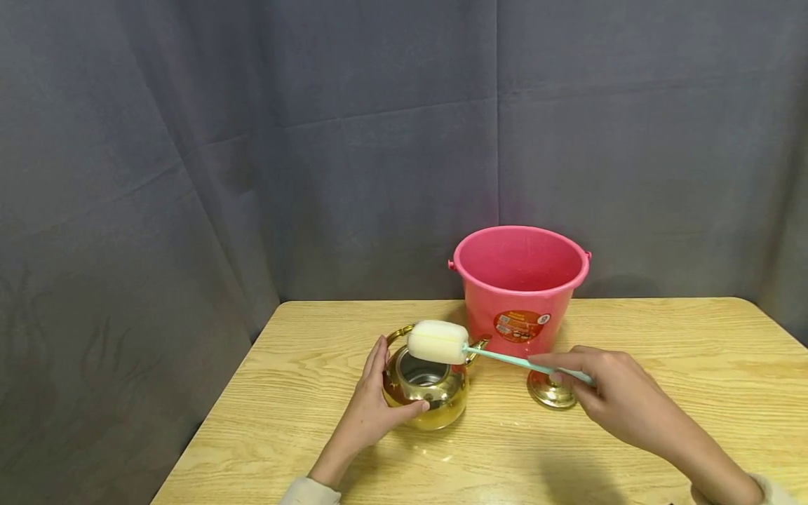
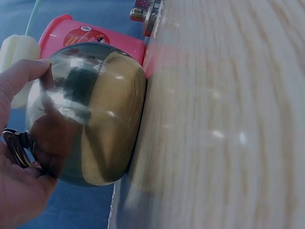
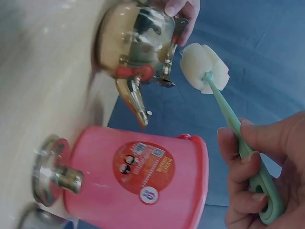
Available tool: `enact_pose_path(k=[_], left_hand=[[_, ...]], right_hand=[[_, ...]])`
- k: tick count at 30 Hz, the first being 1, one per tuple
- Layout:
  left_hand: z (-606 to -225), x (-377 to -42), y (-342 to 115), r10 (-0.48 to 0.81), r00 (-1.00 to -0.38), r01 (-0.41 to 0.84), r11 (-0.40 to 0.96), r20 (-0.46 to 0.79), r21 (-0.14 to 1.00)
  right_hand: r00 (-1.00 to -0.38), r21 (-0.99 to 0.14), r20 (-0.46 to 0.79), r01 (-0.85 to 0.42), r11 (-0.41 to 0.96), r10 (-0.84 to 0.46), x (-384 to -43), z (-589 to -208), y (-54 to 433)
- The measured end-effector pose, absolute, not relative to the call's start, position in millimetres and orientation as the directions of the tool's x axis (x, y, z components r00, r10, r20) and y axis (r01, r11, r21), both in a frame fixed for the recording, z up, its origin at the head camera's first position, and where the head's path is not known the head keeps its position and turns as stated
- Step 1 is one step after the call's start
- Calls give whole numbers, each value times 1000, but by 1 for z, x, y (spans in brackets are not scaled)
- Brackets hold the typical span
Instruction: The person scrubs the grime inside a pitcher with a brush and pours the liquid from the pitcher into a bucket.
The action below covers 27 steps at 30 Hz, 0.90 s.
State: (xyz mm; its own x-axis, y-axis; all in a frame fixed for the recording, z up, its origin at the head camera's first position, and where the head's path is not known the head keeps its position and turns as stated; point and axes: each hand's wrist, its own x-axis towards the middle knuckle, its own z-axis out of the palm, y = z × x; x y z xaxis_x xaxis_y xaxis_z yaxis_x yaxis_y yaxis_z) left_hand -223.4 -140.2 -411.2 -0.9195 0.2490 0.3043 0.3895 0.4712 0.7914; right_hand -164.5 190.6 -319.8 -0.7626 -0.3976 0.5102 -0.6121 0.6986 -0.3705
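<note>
A shiny gold teapot [image 1: 449, 394] stands upright on the table with its mouth uncovered and its spout toward the bucket. My left hand [image 1: 372, 410] holds it by the side, thumb at the front and fingers near the handle at the back. In my right hand [image 1: 615, 389] is the green handle of a sponge brush [image 1: 438, 341]. Its pale sponge head hovers over the teapot's mouth, clear of it in the right wrist view, where my fingers [image 3: 245, 169] curl round the handle. The gold lid [image 1: 550, 396] lies on the table below my right hand.
Behind the teapot and lid stands a pink bucket [image 1: 482, 301] with a red label. The wooden table [image 1: 303, 365] ends at a grey curtain [image 1: 379, 175]. A grey rounded object [image 3: 45, 220] shows at the lower corner of the right wrist view.
</note>
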Motion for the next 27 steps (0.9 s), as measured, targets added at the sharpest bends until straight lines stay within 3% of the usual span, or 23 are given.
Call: enact_pose_path(k=[6,15,27], left_hand=[[-411,-224,-140,251,-917,394,466,309,792],[-413,-224,-140,248,-918,395,475,311,787],[-411,-222,-140,242,-919,392,475,311,788]], right_hand=[[-731,-426,514,-672,606,-449,-163,-332,192],[-728,-445,504,-680,583,-465,-158,-348,191],[-795,-550,456,-605,576,-400,-148,-353,192]])
